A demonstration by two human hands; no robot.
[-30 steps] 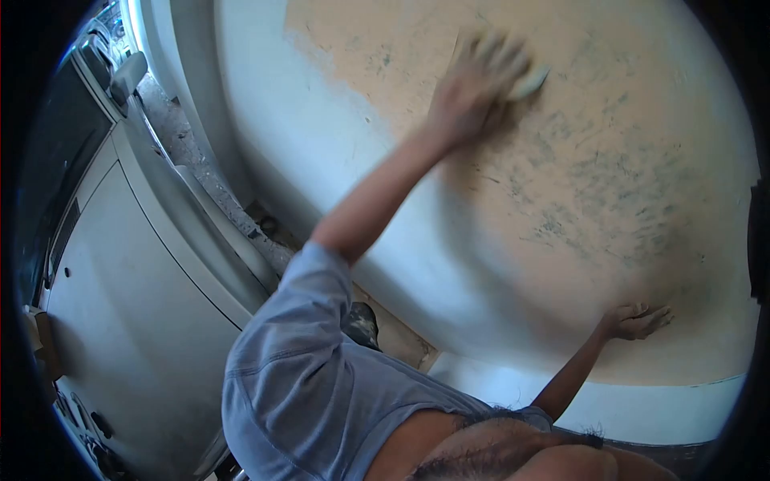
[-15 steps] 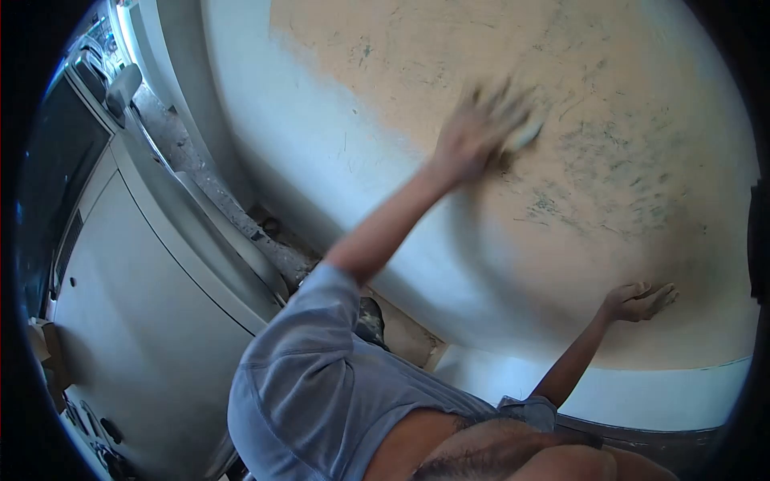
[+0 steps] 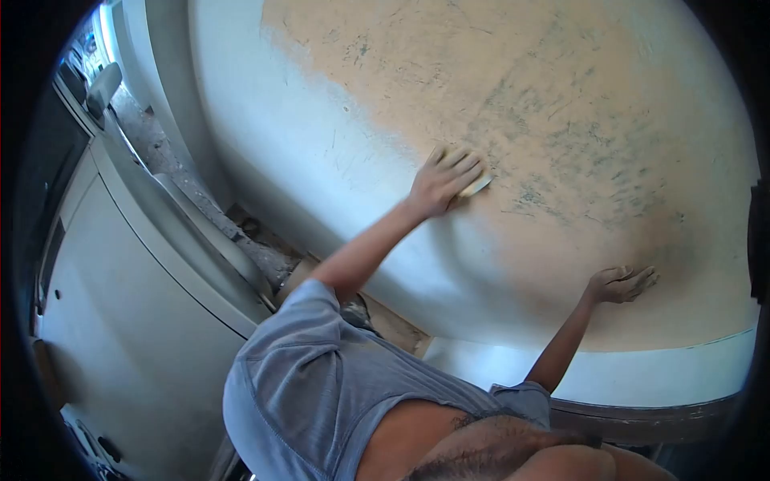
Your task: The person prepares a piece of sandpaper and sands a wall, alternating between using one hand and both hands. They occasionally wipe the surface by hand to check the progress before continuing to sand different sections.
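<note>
Well to the left of the grip stands a pale grey painted metal car door [image 3: 136,297], with a rounded grey wing mirror [image 3: 103,86] above it. Nearer, below and left of the grip, is a short blue-grey cloth sleeve [image 3: 309,333]; its arm reaches up so that the palm can face the work squarely. The left hand [image 3: 445,180] is closed over a flat, pale yellowish pad [image 3: 479,187], whose edge shows past the fingers on the right. The fingers lie long across it, likely to keep it level and spread the pressure. Pad and palm are against a large, curved, bluish-white panel [image 3: 305,160], at the lower left border of its smooth tan patch [image 3: 401,72]. Dark, scratchy marks [image 3: 593,152] spread to the right of the grip, across the tan. Farther right and lower, the right hand [image 3: 626,284] is dusty and loosely curled close to the panel, perhaps for balance; the angle is poor, so I cannot tell whether it holds anything or touches the surface.
</note>
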